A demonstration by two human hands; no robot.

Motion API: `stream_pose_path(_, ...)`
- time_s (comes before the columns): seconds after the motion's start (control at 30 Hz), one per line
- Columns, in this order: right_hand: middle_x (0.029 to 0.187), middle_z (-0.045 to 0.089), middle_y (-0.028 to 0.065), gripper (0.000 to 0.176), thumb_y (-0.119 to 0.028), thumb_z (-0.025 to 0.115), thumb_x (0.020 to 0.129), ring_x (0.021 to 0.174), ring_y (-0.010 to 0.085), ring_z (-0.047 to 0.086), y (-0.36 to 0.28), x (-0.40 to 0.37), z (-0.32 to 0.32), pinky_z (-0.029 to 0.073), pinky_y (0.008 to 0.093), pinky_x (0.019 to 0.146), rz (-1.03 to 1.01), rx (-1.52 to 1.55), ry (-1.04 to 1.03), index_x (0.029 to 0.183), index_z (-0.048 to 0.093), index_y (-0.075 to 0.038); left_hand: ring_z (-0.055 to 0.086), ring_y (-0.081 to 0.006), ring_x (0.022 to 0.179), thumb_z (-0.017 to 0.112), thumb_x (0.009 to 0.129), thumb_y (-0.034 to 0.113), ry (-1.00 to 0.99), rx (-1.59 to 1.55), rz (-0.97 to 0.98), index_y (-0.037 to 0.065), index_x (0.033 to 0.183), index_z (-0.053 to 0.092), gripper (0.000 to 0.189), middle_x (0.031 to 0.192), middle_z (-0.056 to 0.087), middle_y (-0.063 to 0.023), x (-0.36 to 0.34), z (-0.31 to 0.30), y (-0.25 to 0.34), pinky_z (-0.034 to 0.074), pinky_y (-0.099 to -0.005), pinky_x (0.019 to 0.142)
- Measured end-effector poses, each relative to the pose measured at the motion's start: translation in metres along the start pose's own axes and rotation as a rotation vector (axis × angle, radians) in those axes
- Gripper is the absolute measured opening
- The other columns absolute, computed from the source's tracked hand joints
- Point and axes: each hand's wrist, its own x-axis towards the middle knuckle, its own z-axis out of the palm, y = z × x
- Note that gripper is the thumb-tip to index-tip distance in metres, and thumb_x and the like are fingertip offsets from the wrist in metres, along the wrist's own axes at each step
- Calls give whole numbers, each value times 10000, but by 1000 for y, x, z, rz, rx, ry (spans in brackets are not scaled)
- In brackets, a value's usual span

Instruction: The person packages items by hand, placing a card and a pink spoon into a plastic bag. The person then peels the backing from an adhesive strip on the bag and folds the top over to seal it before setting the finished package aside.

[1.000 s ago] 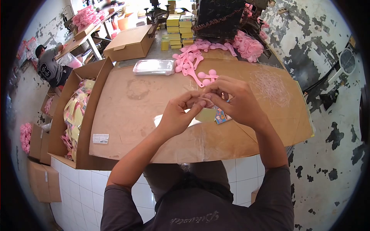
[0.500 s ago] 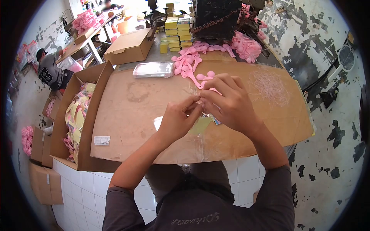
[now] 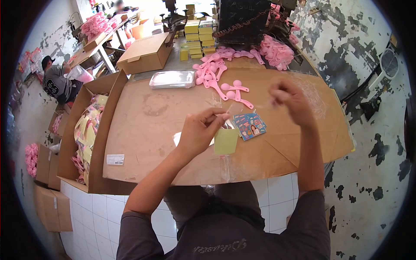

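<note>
Near the middle of the table, my left hand (image 3: 197,132) is closed in a pinch on the top of a clear plastic bag. A yellow-green card (image 3: 226,142) hangs just below those fingertips, seemingly inside the bag. My right hand (image 3: 292,103) is raised to the right, apart from the left, its fingers curled but smeared by motion. Whether it holds anything is not visible. Blue printed cards (image 3: 251,127) lie fanned beside the yellow-green card. Pink plastic spoons (image 3: 238,96) rest just beyond. A white sheet or bag (image 3: 177,138) is partly hidden behind my left hand.
Thin clear strips (image 3: 315,97) are heaped at the right. A stack of clear bags (image 3: 172,79) lies further back, near piled pink spoons (image 3: 211,71) and yellow card stacks (image 3: 199,34). An open carton (image 3: 113,112) of packed items stands left. A person (image 3: 60,80) is beyond it.
My right hand has left the left hand and moved right towards the strips. My left hand keeps its pinch. The blue cards and nearer spoons are now uncovered.
</note>
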Motion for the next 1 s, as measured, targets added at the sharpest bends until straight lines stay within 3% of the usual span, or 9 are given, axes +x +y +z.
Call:
stream_pose_path(0.07, 844, 609, 40, 101, -99, 618, 952, 809, 147, 627, 29, -17, -63, 512, 336, 721, 228, 393, -115, 1022, 614, -26, 703, -74, 828, 664, 1026, 144, 16, -56, -31, -46, 1212, 693, 267, 908, 789, -97, 4, -5, -4, 569, -250, 761)
stream_pose_path(0.13, 893, 649, 85, 201, -37, 603, 935, 860, 232, 664, 90, -31, -113, 537, 387, 788, 220, 94, 45, 1133, 628, -13, 689, -66, 838, 663, 1028, 149, 19, -163, -25, -48, 1217, 690, 274, 906, 786, -89, 6, -8, -6, 561, -247, 768)
stream_pose_path(0.2, 994, 681, 135, 314, 5, 588, 918, 975, 308, 681, 130, -37, -128, 538, 441, 889, 116, -771, 425, 1229, 628, -9, 687, -65, 853, 662, 1028, 145, 19, -153, 2, -42, 1213, 691, 264, 907, 783, -93, 10, -9, -7, 555, -247, 762)
stream_pose_path(0.3, 1202, 666, 203, 434, 40, 576, 888, 1169, 385, 623, 136, -52, -123, 474, 476, 1028, 37, -1504, 632, 1316, 618, -24, 674, -54, 829, 663, 1029, 145, 16, -152, 30, -36, 1212, 691, 260, 909, 782, -93, 17, -10, -10, 538, -237, 724)
stream_pose_path(0.4, 1322, 618, 213, 441, 19, 605, 874, 1261, 378, 562, 72, -33, -69, 423, 467, 1083, -59, -1249, 600, 1312, 629, -35, 657, -42, 783, 665, 1030, 147, 34, -144, 4, -31, 1222, 685, 263, 918, 782, -91, 20, -8, -11, 513, -224, 670)
stream_pose_path(0.47, 1260, 656, 183, 438, -17, 650, 877, 1144, 343, 634, 52, -21, -29, 480, 432, 1013, -191, -914, 454, 1315, 638, -38, 644, -33, 752, 662, 1034, 153, 38, -111, -48, -28, 1234, 679, 270, 922, 781, -88, 25, -6, -13, 494, -215, 635)
stream_pose_path(0.6, 1011, 693, 64, 299, -99, 722, 937, 893, 176, 680, 20, -11, 56, 542, 319, 828, 26, -122, -94, 1215, 649, -15, 653, -41, 746, 648, 1046, 174, 95, -128, 1, -25, 1247, 668, 283, 920, 778, -83, 24, 5, -26, 514, -217, 633)
stream_pose_path(0.7, 1024, 687, 56, 297, -80, 732, 946, 945, 129, 671, 29, -7, 90, 536, 285, 830, 164, 266, -192, 1213, 634, 6, 688, -74, 785, 646, 1047, 181, 95, -223, -6, -23, 1250, 666, 289, 953, 777, -92, 22, 5, -33, 561, -237, 684)
stream_pose_path(1.0, 1064, 709, 60, 225, -48, 684, 982, 985, 116, 684, 48, 7, 86, 549, 275, 897, 278, 399, -154, 1190, 660, 31, 719, -132, 936, 673, 1028, 184, -46, -405, -79, -23, 1251, 686, 305, 1038, 768, -108, 19, -6, -47, 601, -297, 843)
